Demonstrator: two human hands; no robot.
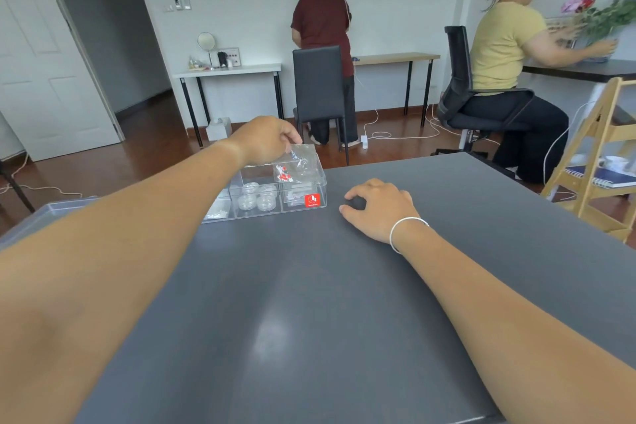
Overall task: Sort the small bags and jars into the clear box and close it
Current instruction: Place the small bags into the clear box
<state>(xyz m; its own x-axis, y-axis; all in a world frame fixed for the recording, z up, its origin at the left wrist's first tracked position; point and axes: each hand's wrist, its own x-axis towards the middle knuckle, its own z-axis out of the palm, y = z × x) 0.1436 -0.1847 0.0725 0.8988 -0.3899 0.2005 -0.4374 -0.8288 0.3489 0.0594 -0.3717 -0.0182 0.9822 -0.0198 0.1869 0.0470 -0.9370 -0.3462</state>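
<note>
A clear compartment box [311,182] with a red label stands on the dark grey table [309,303] at its far left. Several small clear jars [258,198] fill its middle compartment, and small bags lie in the right one. My left hand [266,143] hovers over the box's back right part and pinches a small clear bag [297,163] with red and white bits, hanging just above the compartments. My right hand [380,208] rests on the table to the right of the box with loosely curled fingers, holding nothing. The clear lid [44,213] lies left of the box, partly hidden by my arm.
A black chair [320,86] stands just beyond the table's far edge. A wooden folding stand [599,155] is at the right. Two other persons work at desks along the back wall. Cables run over the wooden floor.
</note>
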